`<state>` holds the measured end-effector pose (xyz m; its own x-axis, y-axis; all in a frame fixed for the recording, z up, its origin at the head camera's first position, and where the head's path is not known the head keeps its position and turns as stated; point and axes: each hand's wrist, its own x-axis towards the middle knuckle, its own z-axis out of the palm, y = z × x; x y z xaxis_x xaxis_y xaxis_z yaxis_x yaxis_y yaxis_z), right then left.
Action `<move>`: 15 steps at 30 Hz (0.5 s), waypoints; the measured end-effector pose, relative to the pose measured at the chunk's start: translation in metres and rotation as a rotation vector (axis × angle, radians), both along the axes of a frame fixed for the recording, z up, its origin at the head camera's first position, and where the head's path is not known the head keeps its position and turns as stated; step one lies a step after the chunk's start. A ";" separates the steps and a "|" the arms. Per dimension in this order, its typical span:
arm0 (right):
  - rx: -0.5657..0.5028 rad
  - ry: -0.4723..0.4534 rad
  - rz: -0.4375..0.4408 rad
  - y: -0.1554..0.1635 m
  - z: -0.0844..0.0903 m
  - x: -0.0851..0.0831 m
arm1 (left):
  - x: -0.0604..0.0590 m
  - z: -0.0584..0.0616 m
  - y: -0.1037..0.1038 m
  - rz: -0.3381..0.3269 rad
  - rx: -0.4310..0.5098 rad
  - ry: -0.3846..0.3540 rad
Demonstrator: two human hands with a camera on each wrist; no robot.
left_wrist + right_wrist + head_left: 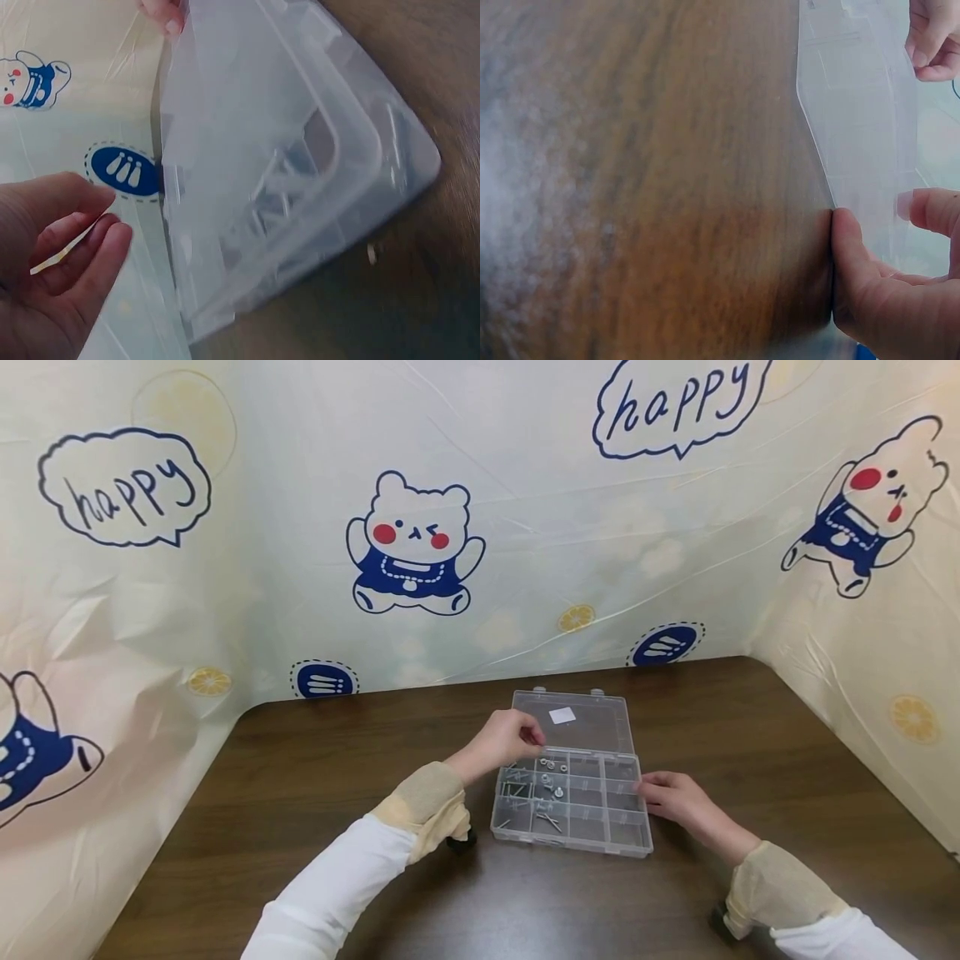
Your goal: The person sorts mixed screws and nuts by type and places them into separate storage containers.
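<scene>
A clear plastic compartment box point(587, 827) lies on the table, its lid point(600, 727) folded back flat behind it. Screws point(551, 821) and small nuts or washers point(552, 766) lie in the left compartments. Over the box's far left part hovers my left hand point(510, 739), fingers bent and relaxed; its thumb and fingertips are apart in the left wrist view, and nothing shows between them. My right hand point(678, 802) grips the box's right side, the thumb point(846, 225) low on the wall and the index finger point(926, 206) at the top edge.
The dark wooden table point(315, 827) extends around the box. A printed cloth point(517, 527) with bears stands behind and at both sides. A white label point(562, 716) is on the lid. One small pale speck point(373, 253) lies beside the box.
</scene>
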<state>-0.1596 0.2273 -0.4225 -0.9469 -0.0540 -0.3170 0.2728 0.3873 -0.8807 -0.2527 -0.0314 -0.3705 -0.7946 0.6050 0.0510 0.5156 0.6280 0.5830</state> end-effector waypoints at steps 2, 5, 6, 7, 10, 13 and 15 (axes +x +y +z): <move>-0.001 0.002 -0.003 0.000 0.000 0.000 | -0.001 0.000 -0.005 -0.018 -0.031 -0.004; -0.002 0.000 -0.006 0.001 0.000 0.000 | -0.002 0.001 -0.013 -0.056 -0.100 0.011; 0.000 -0.005 -0.009 0.000 0.000 0.000 | -0.002 0.001 -0.016 -0.065 -0.125 0.017; 0.000 -0.007 -0.010 0.000 0.000 0.000 | -0.002 0.001 -0.018 -0.076 -0.148 0.027; -0.006 -0.006 -0.012 0.000 -0.001 0.000 | -0.001 0.000 -0.025 -0.089 -0.212 0.056; -0.013 0.004 -0.014 0.000 -0.001 -0.001 | -0.001 -0.001 -0.032 -0.080 -0.279 0.077; -0.013 0.009 -0.012 0.000 -0.001 -0.001 | -0.001 -0.002 -0.037 -0.069 -0.318 0.085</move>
